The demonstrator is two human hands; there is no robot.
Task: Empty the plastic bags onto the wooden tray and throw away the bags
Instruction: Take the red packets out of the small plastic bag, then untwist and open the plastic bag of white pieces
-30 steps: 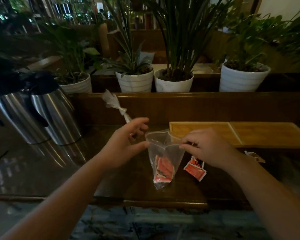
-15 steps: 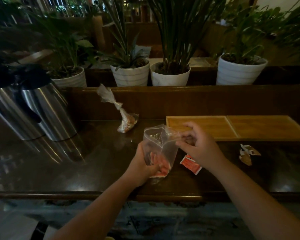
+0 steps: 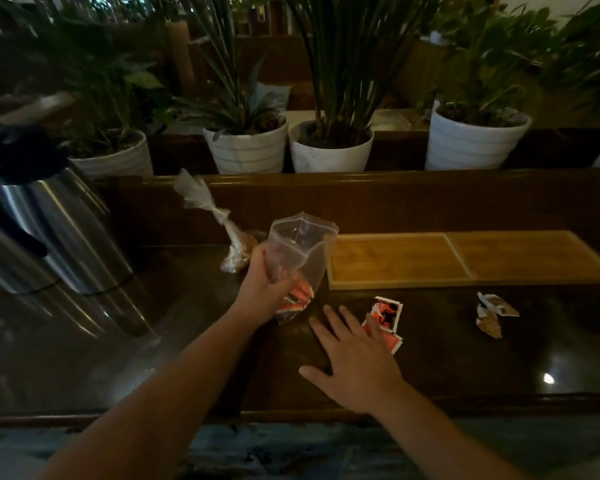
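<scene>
My left hand (image 3: 264, 285) grips a clear plastic bag (image 3: 302, 247) around its lower half; the bag stands upright with its mouth open and red sachets at its bottom. My right hand (image 3: 357, 358) lies flat on the dark counter with fingers spread, its fingertips touching loose red sachets (image 3: 386, 320). The wooden tray (image 3: 465, 259) with two compartments sits just right of the bag, with nothing in it. A second, knotted plastic bag (image 3: 222, 226) with brownish contents leans behind my left hand.
Two steel thermos jugs (image 3: 49, 233) stand at the left. Brown and white sachets (image 3: 492, 313) lie on the counter at the right, in front of the tray. A raised wooden ledge with several white plant pots (image 3: 329, 147) runs along the back.
My right hand let go of the bag's mouth and dropped flat onto the counter by the red sachets. My left hand lifted the bag slightly, keeping it upright.
</scene>
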